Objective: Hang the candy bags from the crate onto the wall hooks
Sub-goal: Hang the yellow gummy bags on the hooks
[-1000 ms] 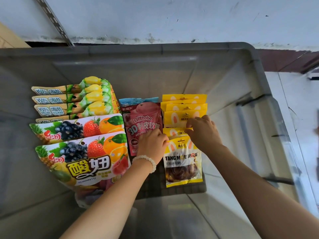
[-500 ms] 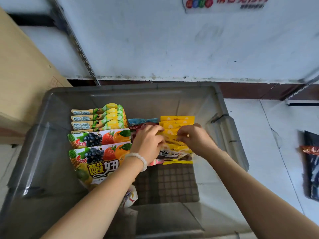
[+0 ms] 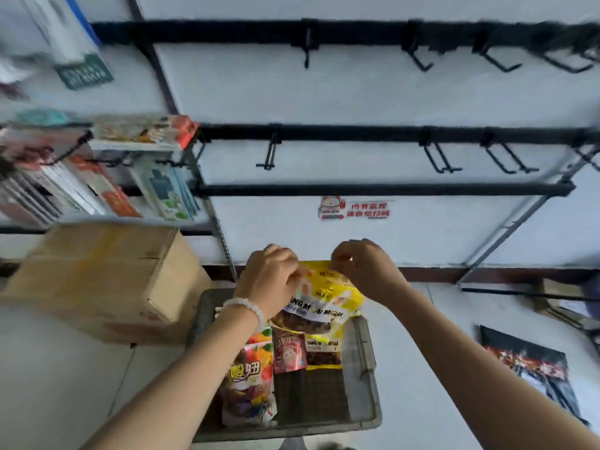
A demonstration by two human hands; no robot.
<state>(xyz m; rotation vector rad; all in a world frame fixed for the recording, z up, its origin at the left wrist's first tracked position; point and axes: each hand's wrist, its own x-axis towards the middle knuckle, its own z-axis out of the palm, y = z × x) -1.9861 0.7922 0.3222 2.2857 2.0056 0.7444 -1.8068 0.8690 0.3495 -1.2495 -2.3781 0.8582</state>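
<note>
Both hands hold a yellow candy bag (image 3: 324, 297) above the grey crate (image 3: 363, 378), at 6 o'clock of centre. The left hand (image 3: 271, 279) and right hand (image 3: 362, 267) each pinch a top corner with curled fingers. The black wall hooks (image 3: 438, 157) at 12 to 2 o'clock hang bare, so hanging has apparently barely begun. Fruit-print, pink and more yellow bags remain in the crate. Motion blur smears the left shelf's goods; the bag's hang hole is hidden.
</note>
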